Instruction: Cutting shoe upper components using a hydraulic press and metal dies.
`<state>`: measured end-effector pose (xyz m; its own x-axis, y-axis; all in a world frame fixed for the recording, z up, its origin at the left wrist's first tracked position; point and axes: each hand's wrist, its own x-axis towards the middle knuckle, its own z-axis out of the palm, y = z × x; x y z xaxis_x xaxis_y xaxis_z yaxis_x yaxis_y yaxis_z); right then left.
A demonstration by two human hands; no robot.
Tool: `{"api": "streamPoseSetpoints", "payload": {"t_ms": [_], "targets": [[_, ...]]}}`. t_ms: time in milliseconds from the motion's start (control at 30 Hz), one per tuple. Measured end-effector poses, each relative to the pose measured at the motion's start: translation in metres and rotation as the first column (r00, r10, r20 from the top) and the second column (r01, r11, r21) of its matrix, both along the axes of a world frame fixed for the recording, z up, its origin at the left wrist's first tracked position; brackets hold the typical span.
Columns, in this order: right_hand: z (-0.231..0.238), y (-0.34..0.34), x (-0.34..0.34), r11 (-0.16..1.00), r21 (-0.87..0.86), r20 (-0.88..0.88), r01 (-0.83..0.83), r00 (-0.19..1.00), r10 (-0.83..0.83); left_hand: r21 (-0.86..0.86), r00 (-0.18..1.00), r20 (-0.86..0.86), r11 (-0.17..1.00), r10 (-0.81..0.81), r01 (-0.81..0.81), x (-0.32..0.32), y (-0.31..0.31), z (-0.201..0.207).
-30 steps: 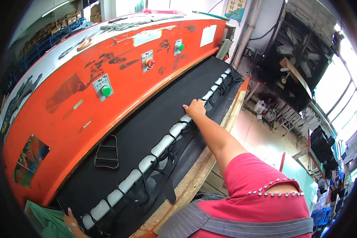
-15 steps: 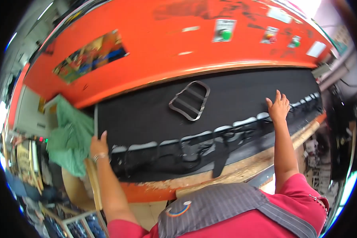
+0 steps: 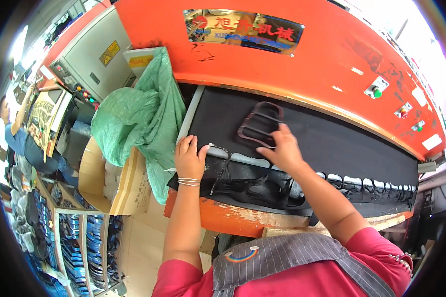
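Note:
A metal cutting die [image 3: 241, 131], a rounded four-sided frame with two crossbars, lies on a black sheet [image 3: 327, 133] that covers the machine bed. My right hand [image 3: 285, 148] grips the die's right side, thumb at the near edge and fingers at the far end. At the sheet's left front corner rests my left hand [image 3: 189, 157], its thumb apart from the fingers and nothing seen in it. Along the sheet's near edge runs a row of cut-out gaps with ragged black scrap [image 3: 262, 190] hanging in front.
An orange machine body [image 3: 327, 59] with buttons rises behind the bed. Green plastic sheeting [image 3: 139, 109] and a cardboard box [image 3: 129, 188] stand at the left. Below them is a rack [image 3: 82, 242] of blue pieces. Another person [image 3: 29, 143] works at the far left.
The view has swung left. My right hand has come left from over the sheet's right part onto the cutting die. My left hand stays by the sheet's left edge.

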<state>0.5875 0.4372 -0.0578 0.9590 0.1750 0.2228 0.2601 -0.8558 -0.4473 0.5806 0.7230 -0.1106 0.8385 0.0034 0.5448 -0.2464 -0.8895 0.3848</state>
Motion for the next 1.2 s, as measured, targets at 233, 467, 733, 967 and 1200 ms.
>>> {"api": "streamPoseSetpoints", "payload": {"t_ms": [233, 467, 733, 967, 1200], "targets": [[-0.026, 0.088, 0.036, 0.988, -0.035, -0.101, -0.15, 0.984, 0.146, -0.166, 0.999, -0.017, 0.985, -0.039, 0.036, 0.001, 0.001, -0.007], [-0.03, 0.087, 0.042, 0.98, -0.063, -0.022, -0.19, 0.982, 0.189, -0.17, 0.997, -0.036, 0.984, -0.062, 0.055, 0.007, -0.002, -0.005], [-0.036, 0.085, 0.061, 0.981, -0.08, 0.048, -0.178, 0.982, 0.182, -0.076, 0.996, -0.07, 0.996, -0.046, 0.04, 0.029, -0.008, 0.0], [0.018, 0.021, 0.056, 0.94, 0.187, -0.056, -0.284, 0.953, 0.299, 0.079, 0.987, -0.101, 0.99, 0.123, -0.115, 0.056, -0.026, 0.025], [0.052, -0.234, 0.016, 0.864, 0.501, 0.516, 0.046, 0.785, -0.342, -0.298, 0.874, -0.121, 0.857, -0.471, 0.421, 0.077, -0.207, 0.077]]}}
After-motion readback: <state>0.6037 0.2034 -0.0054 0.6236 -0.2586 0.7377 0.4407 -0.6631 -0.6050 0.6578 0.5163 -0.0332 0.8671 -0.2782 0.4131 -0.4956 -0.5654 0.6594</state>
